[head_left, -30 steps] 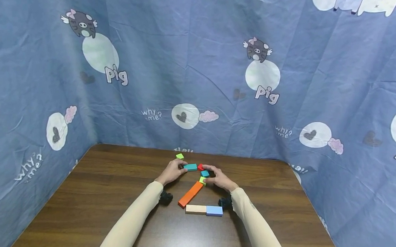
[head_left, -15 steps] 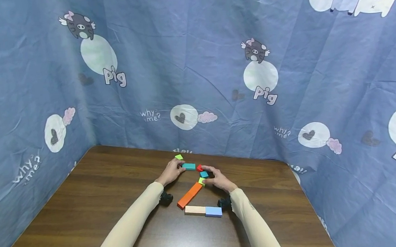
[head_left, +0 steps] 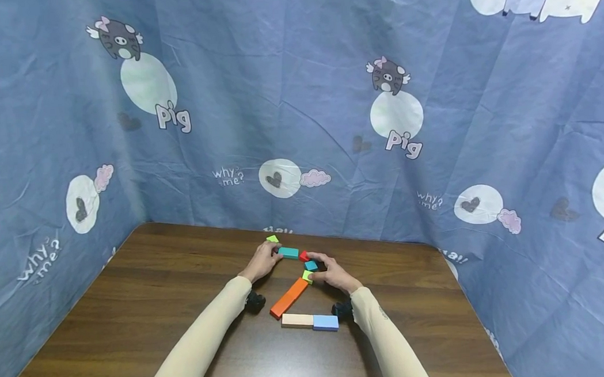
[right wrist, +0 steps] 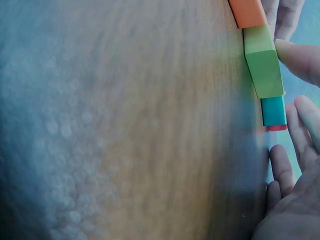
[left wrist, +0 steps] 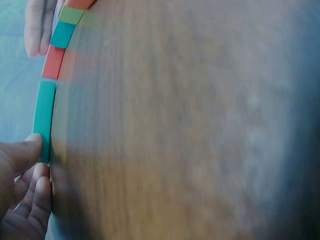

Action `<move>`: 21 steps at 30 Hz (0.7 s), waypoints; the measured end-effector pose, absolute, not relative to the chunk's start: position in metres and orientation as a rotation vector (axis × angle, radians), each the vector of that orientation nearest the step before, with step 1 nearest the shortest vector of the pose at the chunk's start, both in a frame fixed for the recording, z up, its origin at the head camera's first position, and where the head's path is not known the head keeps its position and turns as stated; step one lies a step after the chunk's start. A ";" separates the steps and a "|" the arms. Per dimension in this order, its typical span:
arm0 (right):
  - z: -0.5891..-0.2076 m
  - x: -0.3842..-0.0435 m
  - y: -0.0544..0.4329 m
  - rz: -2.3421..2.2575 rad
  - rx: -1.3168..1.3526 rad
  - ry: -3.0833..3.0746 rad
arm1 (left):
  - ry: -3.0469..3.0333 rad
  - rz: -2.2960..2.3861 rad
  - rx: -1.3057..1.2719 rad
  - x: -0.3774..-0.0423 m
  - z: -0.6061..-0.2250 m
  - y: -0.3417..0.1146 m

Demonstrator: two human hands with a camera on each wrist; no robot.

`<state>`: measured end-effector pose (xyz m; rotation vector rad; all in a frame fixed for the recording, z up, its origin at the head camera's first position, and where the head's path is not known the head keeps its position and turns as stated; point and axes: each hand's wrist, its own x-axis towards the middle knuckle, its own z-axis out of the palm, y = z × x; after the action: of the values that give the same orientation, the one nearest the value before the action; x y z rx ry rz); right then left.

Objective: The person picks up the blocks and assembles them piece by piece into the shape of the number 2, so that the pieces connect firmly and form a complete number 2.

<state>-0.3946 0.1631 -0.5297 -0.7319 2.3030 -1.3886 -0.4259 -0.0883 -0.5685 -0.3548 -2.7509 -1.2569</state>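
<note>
In the head view my left hand (head_left: pixel 261 263) pinches the left end of a long teal block (head_left: pixel 288 253); its thumb lies against that block in the left wrist view. My right hand (head_left: pixel 335 274) curves around the right side of the row, fingers loosely bent. Its thumb touches a yellow-green block (right wrist: pixel 264 65), while its index finger reaches beside a red block (head_left: pixel 304 256). Between these two sits a small teal block (head_left: pixel 311 266). An orange bar (head_left: pixel 289 297) continues the curved row towards the front. A narrow gap separates long teal and red in the left wrist view.
Another yellow-green block (head_left: pixel 272 238) lies beyond my left fingers. A beige block (head_left: pixel 297 321) and a blue block (head_left: pixel 326 322) lie end to end in front. The brown wooden table (head_left: pixel 133 314) meets a blue pig-print curtain (head_left: pixel 329 123) at the back.
The long teal block has shifted slightly towards the back, with my left hand still at its end. My right hand keeps its place by the row. The head view drifts a little.
</note>
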 end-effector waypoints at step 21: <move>-0.561 -0.411 0.164 -1.393 -0.654 2.375 | -2.753 -1.250 -0.286 -0.421 -0.568 -0.081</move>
<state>-0.4108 0.1642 -0.5613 -0.6538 2.3750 -1.3929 -0.4210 -0.0806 -0.5680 -0.2865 -2.7526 -1.2497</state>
